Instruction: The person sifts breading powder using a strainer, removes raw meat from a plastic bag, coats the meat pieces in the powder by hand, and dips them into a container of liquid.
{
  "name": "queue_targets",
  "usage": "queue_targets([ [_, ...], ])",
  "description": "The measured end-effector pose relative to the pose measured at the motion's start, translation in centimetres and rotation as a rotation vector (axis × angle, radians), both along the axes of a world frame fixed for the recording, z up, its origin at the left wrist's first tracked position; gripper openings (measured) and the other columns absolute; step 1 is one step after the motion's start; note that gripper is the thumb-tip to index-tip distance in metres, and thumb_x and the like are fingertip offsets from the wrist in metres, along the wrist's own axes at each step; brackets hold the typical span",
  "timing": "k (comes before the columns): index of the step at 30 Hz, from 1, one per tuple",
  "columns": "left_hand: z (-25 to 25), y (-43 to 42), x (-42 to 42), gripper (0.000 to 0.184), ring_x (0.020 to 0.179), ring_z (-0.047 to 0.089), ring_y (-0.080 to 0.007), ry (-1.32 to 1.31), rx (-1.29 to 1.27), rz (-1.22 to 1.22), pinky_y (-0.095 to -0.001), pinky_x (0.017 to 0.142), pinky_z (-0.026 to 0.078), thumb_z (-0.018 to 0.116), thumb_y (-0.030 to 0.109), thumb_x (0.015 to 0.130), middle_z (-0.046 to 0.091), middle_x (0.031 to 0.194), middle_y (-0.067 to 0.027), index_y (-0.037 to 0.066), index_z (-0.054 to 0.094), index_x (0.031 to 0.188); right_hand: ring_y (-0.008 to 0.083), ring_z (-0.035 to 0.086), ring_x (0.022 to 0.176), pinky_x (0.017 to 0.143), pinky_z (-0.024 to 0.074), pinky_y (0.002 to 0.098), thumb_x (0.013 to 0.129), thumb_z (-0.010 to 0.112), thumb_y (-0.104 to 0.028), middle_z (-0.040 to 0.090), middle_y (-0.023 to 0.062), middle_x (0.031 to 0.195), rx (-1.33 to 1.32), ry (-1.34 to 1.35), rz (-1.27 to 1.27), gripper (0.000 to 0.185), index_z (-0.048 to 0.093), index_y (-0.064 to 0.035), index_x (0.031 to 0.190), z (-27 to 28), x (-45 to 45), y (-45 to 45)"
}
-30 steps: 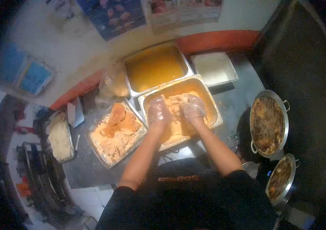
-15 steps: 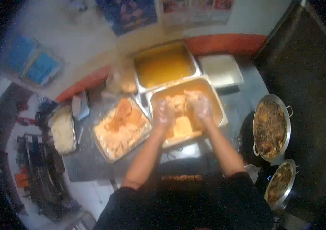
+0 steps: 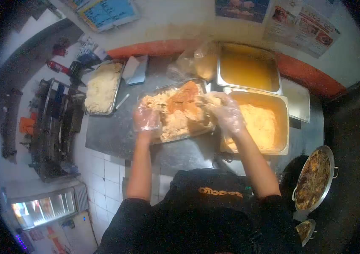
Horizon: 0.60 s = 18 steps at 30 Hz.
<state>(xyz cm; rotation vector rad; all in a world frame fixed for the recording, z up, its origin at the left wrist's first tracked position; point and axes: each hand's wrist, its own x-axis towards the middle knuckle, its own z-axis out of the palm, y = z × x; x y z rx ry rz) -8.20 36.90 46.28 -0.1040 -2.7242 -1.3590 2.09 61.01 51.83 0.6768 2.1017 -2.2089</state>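
Note:
My left hand (image 3: 147, 118), in a clear plastic glove, is at the left side of a metal tray (image 3: 171, 139) of pale crumbly coating (image 3: 175, 122). Its fingertips blend into the coating, so I cannot see whether they grip anything. On the right side of that tray is my right hand (image 3: 229, 115), also gloved, its fingers curled around a pale, coated lump (image 3: 212, 100). Reddish-orange powder (image 3: 184, 96) lies on top of the coating. Beneath my right wrist is a deep pan (image 3: 285, 122) holding a pale yellow mass (image 3: 258, 122).
Behind the deep pan stands a pan of yellow-orange liquid (image 3: 247, 67). A tray of white crumbs (image 3: 103, 86) sits at left, a plastic bag (image 3: 194, 61) behind. A white container (image 3: 297, 99) is at right. Large round pans (image 3: 315, 178) of dark, bubbling contents stand lower right.
Both hands have moved from inside the deep pan to the tray of crumbly coating on its left. My view has turned left, bringing a lit display cabinet into sight.

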Motion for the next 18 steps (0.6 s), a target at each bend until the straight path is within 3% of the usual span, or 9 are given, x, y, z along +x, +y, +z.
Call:
queue_targets([
  [3,-5.5,-5.3,-2.7,0.032,0.085,0.062,-0.0326,0.387,-0.297,-0.054,-0.039,0.076,0.051,0.067,0.016,0.071,0.064,0.092,-0.0173,0.001,0.061,0.099,0.0167,0.061,0.075,0.071,0.0519,0.0303,0.08,0.064,-0.012,0.066,0.0043,0.085,-0.024,0.041,0.076,0.027,0.063,-0.007,0.106,-4.5,-2.9,-3.7],
  [4,-7.2,-6.6,-3.5,0.031,0.088,0.061,-0.0353,0.488,-0.376,-0.048,-0.0419,0.078,0.05,0.063,0.015,0.072,0.064,0.093,-0.0173,0.003,0.061,0.101,0.0225,0.062,0.079,0.075,0.0515,0.0336,0.08,0.063,-0.016,0.066,0.0077,0.091,0.203,0.113,0.14,0.029,0.062,-0.0064,0.108,-6.6,-3.8,-4.6],
  [6,-7.1,-6.7,-3.1,0.031,0.089,0.061,-0.0354,0.295,-0.4,-0.033,-0.0422,0.078,0.05,0.063,0.016,0.073,0.064,0.093,-0.0175,0.003,0.062,0.101,0.0284,0.063,0.083,0.079,0.0512,0.0369,0.08,0.062,-0.02,0.066,0.0112,0.096,0.435,0.183,0.209,0.032,0.061,-0.0058,0.109,-8.3,-4.4,-5.7],
  [8,-8.6,-7.3,-2.8,0.028,0.09,0.061,-0.0368,0.125,-0.444,-0.144,-0.043,0.079,0.049,0.062,0.016,0.074,0.064,0.094,-0.0185,0.003,0.063,0.099,0.0337,0.059,0.101,0.091,0.046,0.038,0.079,0.059,-0.027,0.062,0.0178,0.11,0.78,-0.061,0.249,0.039,0.061,-0.0058,0.111,-9.0,-4.2,-6.0],
  [9,-10.0,-7.7,-2.8,0.027,0.09,0.06,-0.0382,0.144,-0.458,-0.265,-0.0436,0.079,0.049,0.062,0.017,0.075,0.063,0.094,-0.0193,0.002,0.064,0.097,0.0337,0.059,0.101,0.091,0.046,0.038,0.079,0.059,-0.027,0.062,0.0178,0.11,0.785,-0.062,0.25,0.039,0.061,-0.0058,0.111,-10.4,-3.8,-5.7],
  [11,-8.1,-5.9,-0.5,0.028,0.091,0.059,-0.0404,-0.182,-0.478,-0.086,-0.0447,0.08,0.049,0.063,0.019,0.077,0.063,0.096,-0.0218,0.001,0.063,0.097,0.0301,0.057,0.108,0.094,0.0446,0.0358,0.077,0.061,-0.026,0.058,0.019,0.118,0.567,0.092,0.054,0.043,0.06,-0.0043,0.114,-14.3,-1.9,-3.8],
  [12,-7.4,-5.8,-0.1,0.032,0.091,0.058,-0.0429,-0.086,-0.562,-0.223,-0.0469,0.079,0.048,0.064,0.023,0.078,0.062,0.096,-0.0239,-0.002,0.061,0.099,0.029,0.058,0.107,0.094,0.0447,0.035,0.077,0.06,-0.024,0.059,0.0179,0.118,0.487,0.106,0.015,0.044,0.06,-0.0029,0.115,-12.6,-0.6,-2.7],
  [17,-4.6,-1.8,2.1,0.034,0.096,0.058,-0.041,-0.094,-0.535,-0.173,-0.0451,0.082,0.047,0.059,0.019,0.08,0.061,0.101,-0.0253,-0.003,0.059,0.105,0.024,0.061,0.098,0.088,0.0472,0.031,0.077,0.06,-0.011,0.065,0.0131,0.107,0.123,-0.031,-0.321,0.032,0.064,-0.0032,0.108,-9.1,7.1,7.1],
  [18,-4.5,-0.5,2.6,0.031,0.098,0.058,-0.039,0.028,-0.527,-0.211,-0.0421,0.084,0.048,0.054,0.014,0.081,0.061,0.102,-0.026,-0.003,0.059,0.107,0.0233,0.062,0.097,0.086,0.0476,0.0309,0.077,0.06,-0.011,0.065,0.0124,0.105,0.358,0.01,-0.355,0.03,0.065,-0.0043,0.107,-10.9,9.2,9.8],
])
